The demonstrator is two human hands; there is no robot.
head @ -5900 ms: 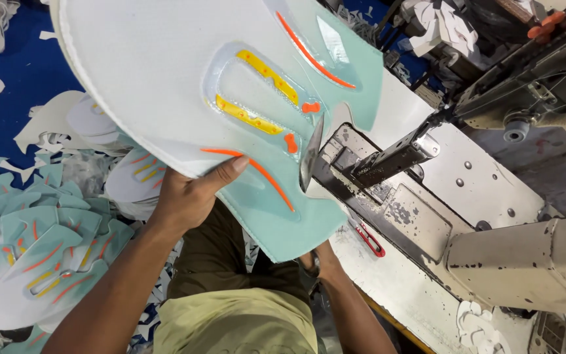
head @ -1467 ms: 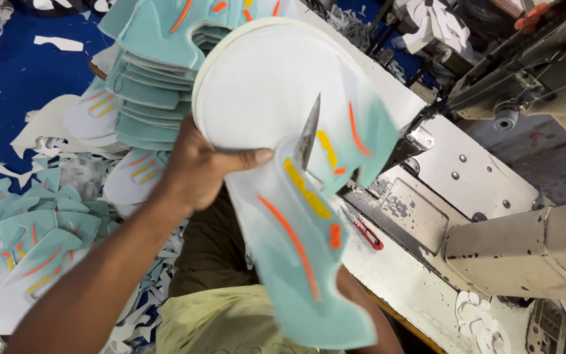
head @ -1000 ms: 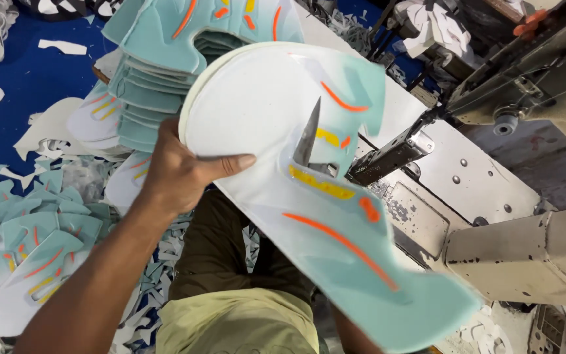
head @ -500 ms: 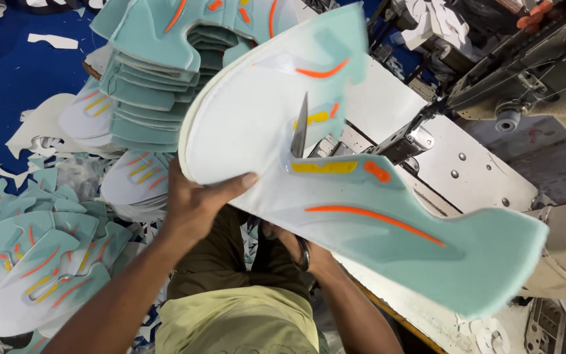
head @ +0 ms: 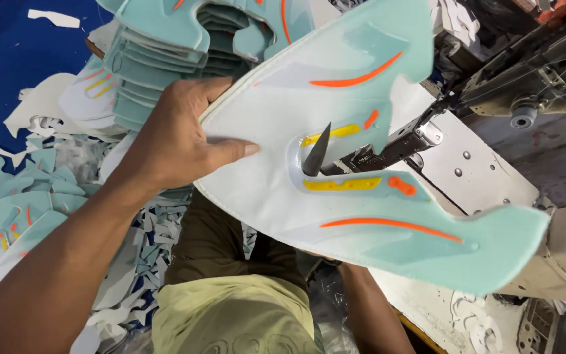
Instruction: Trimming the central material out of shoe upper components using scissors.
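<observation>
The person's left hand and forearm are bare, with no glove, ring, watch or sleeve showing; the short fingernails are unpainted. The right forearm is bare too, and its hand is hidden from view. A pale olive-yellow shirt covers the torso, with a faint curved print along its lower edge. Below it the person wears dark brown trousers of plain cloth.
</observation>
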